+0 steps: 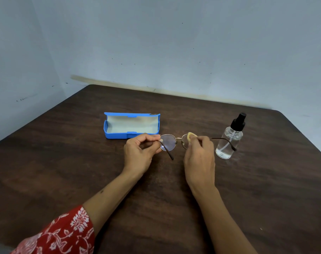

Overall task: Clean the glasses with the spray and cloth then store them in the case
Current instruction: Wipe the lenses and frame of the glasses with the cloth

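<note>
We see a dark brown wooden counter (64,162) filling the lower frame. At centre left an open blue plastic case (131,125) rests; at right stands a clear spray bottle with black nozzle (230,140). Mid-frame, our left hand (139,153) pinches the round thin-metal-framed glasses (168,143) at the hinge, held above the counter, while our right hand (200,156) has its grip pinching a small yellow cloth (190,137) onto one lens.

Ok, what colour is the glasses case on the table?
The case is bright blue with a pale lining, lying open; the head view shows it best.
</note>
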The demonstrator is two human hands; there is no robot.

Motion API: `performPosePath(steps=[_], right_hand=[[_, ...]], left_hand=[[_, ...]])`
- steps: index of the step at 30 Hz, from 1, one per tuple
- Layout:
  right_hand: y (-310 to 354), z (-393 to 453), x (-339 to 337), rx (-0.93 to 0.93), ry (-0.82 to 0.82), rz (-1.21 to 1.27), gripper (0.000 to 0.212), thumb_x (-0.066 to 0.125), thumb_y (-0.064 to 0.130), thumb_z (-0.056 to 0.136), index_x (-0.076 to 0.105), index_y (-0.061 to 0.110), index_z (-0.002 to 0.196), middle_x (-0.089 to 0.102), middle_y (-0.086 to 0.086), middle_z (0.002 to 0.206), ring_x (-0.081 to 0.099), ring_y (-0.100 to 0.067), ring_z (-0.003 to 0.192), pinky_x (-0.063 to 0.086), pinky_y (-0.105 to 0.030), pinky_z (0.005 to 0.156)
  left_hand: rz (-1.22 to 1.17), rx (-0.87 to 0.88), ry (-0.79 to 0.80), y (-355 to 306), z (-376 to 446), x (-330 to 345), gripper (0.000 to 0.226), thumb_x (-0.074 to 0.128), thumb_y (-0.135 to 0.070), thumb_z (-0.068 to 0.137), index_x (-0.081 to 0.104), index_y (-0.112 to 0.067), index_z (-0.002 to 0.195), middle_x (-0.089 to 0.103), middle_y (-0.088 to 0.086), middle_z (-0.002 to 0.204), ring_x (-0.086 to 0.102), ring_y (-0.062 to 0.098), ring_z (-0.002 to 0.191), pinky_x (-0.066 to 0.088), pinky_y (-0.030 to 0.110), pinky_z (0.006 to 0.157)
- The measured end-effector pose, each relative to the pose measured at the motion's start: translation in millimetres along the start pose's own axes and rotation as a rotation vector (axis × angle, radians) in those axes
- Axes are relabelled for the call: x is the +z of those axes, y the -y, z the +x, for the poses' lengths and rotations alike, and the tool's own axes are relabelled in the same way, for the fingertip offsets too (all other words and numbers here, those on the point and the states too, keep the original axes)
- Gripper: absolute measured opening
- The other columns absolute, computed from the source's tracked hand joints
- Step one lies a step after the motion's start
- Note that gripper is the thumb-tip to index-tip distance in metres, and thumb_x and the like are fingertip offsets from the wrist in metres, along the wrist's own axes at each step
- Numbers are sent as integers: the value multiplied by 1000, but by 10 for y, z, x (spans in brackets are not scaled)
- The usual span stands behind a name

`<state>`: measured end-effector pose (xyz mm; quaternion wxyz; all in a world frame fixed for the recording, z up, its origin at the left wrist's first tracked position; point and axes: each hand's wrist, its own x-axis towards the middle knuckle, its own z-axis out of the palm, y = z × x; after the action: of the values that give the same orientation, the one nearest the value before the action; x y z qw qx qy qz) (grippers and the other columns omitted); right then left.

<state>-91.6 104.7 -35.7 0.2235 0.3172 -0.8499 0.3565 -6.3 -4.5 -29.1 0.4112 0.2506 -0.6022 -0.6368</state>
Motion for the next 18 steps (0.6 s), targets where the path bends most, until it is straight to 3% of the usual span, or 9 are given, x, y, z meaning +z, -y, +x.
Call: performPosePath(steps=[3,8,14,18], right_hand=[[0,-18,27,-149,28,52,35,58,-8,81,64,2,113,60,-12,106,57,-29,93,51,-38,58],[-24,-2,20,-29,-64,-24,35,63,-11,76,67,1,108,64,-14,99,59,-33,87,48,-33,54],[-34,-9,56,-133,14,53,36,58,-11,79,67,3,110,68,-9,109,58,-31,92,51,-35,70],[-25,-9,0,-58,-47,-8,34,64,-14,72,69,2,103,67,-12,97,58,-33,84,48,-33,56]], left_hand=[[-23,-2,-4,2,4,-8,19,72,5,75,71,-14,74,73,4,82,71,17,81,60,30,68],[-8,-7,-15,4,11,-17,17,72,3,75,72,-15,76,73,5,86,71,20,85,60,34,70],[41,17,-17,-25,-9,-17,20,71,3,76,71,-17,76,73,-3,80,71,13,78,59,26,65],[18,17,-22,-43,-16,-16,19,70,5,77,70,-14,77,72,-3,80,71,8,76,58,22,63]])
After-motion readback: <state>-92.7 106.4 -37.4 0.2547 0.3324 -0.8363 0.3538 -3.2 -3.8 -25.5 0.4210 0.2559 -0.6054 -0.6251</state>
